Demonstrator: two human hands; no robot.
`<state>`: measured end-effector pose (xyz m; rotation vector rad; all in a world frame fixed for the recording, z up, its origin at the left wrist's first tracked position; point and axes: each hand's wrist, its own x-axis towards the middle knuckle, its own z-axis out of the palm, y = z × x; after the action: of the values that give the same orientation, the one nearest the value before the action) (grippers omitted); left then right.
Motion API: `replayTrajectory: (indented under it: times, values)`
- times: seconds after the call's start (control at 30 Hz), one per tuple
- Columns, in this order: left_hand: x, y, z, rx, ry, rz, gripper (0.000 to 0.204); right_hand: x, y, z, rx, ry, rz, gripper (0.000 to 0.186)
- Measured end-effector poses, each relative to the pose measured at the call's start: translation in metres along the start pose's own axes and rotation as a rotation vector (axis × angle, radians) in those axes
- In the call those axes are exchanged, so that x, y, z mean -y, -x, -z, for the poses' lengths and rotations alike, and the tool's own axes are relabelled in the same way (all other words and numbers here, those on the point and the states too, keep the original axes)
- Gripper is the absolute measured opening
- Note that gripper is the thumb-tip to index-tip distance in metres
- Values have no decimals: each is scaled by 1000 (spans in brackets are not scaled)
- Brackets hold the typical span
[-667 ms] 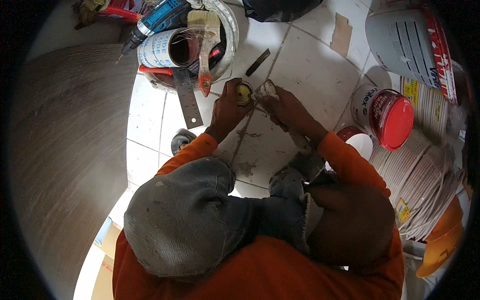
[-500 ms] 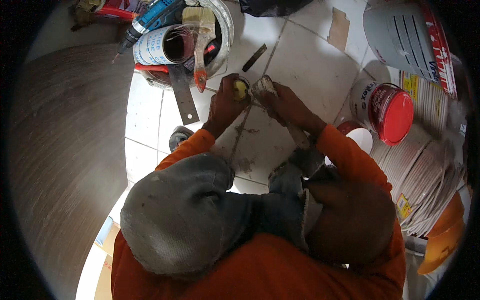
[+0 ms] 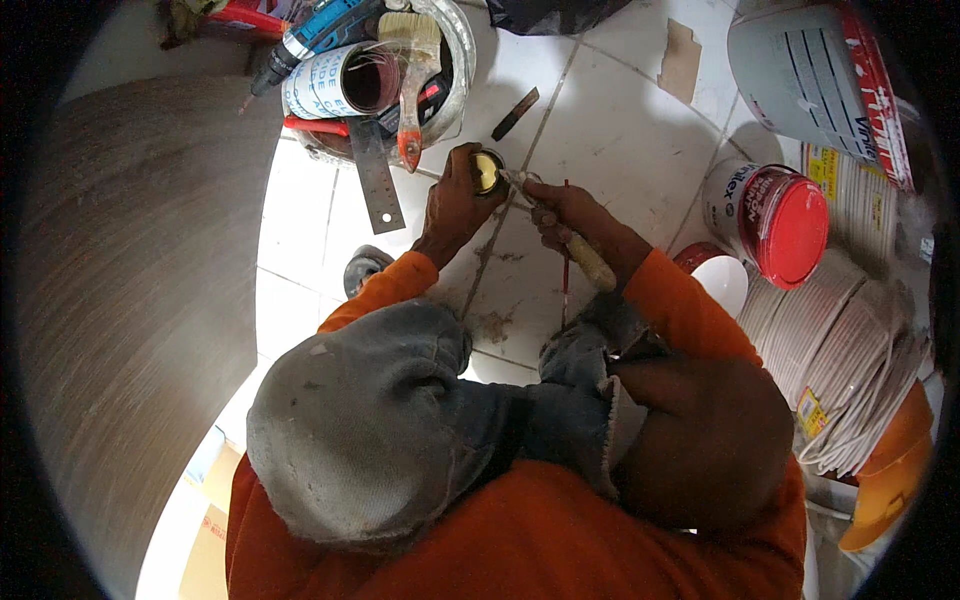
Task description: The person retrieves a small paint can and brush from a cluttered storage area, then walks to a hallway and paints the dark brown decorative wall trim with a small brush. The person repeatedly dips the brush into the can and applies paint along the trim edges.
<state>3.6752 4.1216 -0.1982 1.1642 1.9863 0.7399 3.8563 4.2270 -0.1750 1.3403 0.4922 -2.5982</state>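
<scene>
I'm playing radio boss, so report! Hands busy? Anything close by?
Left hand: holding small round container. Right hand: gripping pale-handled tool, tip close to container. Dark strip lies just beyond, clear of both hands.

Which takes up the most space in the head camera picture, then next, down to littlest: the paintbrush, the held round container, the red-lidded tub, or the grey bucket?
1. Grey bucket
2. Red-lidded tub
3. Paintbrush, long but slim
4. Round container in the left hand
That's how they look here; real sizes may differ.
</scene>
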Motion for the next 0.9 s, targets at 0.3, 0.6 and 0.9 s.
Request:
replayTrajectory:
  times: [0.3,0.6,0.9]
  values:
    - [3,7,16,-37,-170,-207,82,17,15,16,-238,566,492,36]
    - [-14,6,32,-5,-275,-260,64,14,-17,-17,-397,713,620,54]
    - [7,10,38,72,380,2,45,12,-18,-17,-377,701,641,58]
